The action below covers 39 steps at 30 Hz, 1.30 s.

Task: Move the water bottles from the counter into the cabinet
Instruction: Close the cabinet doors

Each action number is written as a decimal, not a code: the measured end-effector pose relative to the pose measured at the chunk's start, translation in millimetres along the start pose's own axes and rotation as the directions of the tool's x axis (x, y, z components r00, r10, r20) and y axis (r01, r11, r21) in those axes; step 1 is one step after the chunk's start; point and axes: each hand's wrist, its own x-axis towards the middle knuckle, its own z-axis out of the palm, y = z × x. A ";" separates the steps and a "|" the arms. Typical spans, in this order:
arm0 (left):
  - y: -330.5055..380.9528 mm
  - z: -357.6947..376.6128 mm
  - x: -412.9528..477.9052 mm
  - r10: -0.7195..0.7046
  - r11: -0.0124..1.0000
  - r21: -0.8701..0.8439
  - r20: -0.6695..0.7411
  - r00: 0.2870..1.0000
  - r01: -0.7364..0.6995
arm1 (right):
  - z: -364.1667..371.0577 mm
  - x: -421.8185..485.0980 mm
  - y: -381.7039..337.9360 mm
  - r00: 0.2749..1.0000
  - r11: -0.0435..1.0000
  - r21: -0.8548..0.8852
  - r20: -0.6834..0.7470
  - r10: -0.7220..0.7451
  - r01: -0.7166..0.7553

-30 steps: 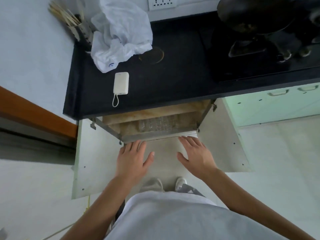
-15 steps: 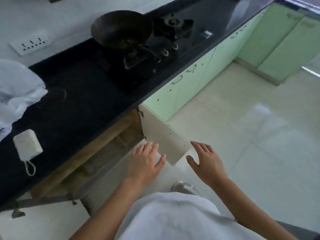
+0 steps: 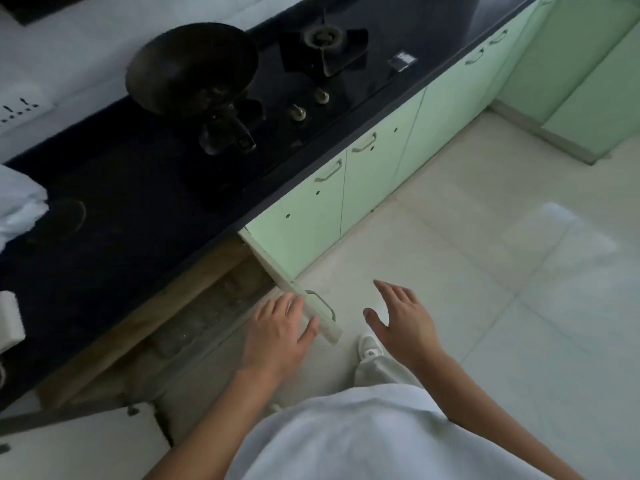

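Counter (image 3: pixel 138 188), black, runs from lower left to upper right of the frame; I see no bottle on the stretch in view. Below it the cabinet (image 3: pixel 149 306) stands open, centre left. Its green door (image 3: pixel 287 244) is swung out edge-on toward the camera; a second pale door (image 3: pixel 86 441) lies wide open at lower left. A wok (image 3: pixel 190 67) sits on the hob, upper centre. Left hand (image 3: pixel 280 327), fingers straight and loosely together, rests at the green door's free edge beside its handle (image 3: pixel 323 306), gripping nothing. I take this as placed to swing it. Right hand (image 3: pixel 401 320) hovers spread and empty to the door's right. Water bottles (image 3: pixel 207 317) show only as dim clear shapes inside the cabinet. I judge the stowing done, closing next.
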 end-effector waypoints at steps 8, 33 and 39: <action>52.5 23.2 17.7 -0.465 0.860 -0.170 0.125 0.876 0.481 | -1.0 106.0 30.1 0.896 0.971 0.091 0.372 -0.240 0.222; 81.8 111.7 52.7 -0.795 0.218 -0.722 0.259 0.548 0.657 | 97.9 167.5 13.3 0.665 0.833 0.421 0.741 -0.089 -0.359; 80.3 114.2 50.5 -0.780 0.250 -0.720 0.246 0.575 0.647 | 105.9 167.7 11.3 0.688 0.858 0.407 0.720 -0.089 -0.314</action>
